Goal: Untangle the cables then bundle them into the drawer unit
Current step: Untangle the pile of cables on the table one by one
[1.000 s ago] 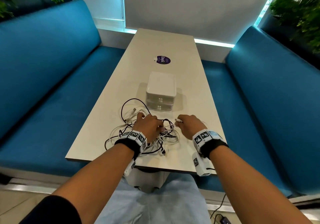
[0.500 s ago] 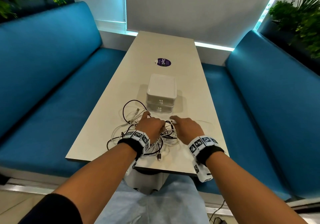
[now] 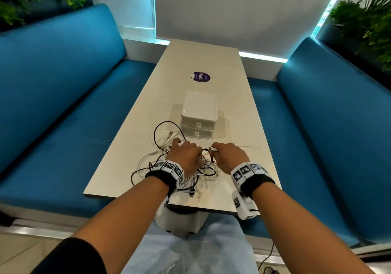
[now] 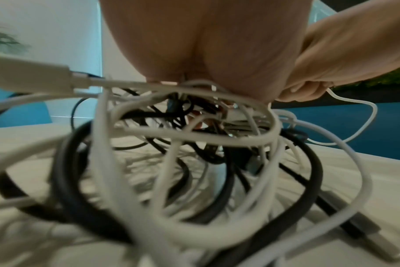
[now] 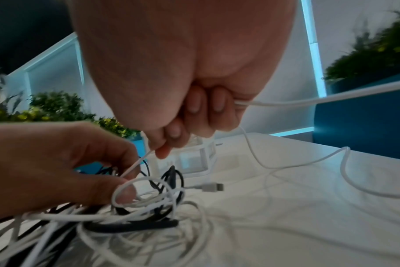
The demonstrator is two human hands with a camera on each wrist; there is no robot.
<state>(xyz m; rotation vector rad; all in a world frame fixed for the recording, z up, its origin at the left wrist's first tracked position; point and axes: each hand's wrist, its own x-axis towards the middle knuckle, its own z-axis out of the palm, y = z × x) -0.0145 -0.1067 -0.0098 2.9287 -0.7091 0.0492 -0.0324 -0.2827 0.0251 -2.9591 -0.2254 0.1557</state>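
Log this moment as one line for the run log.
stage: untangling | right hand: grips white cable | left hand: holds cable tangle | drawer unit: shut, beyond tangle

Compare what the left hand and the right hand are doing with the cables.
The left hand presses down on the tangled cables; the right hand pinches a single white cable. The left covers black and white strands; the right draws its cable off sideways. Both work above the table.
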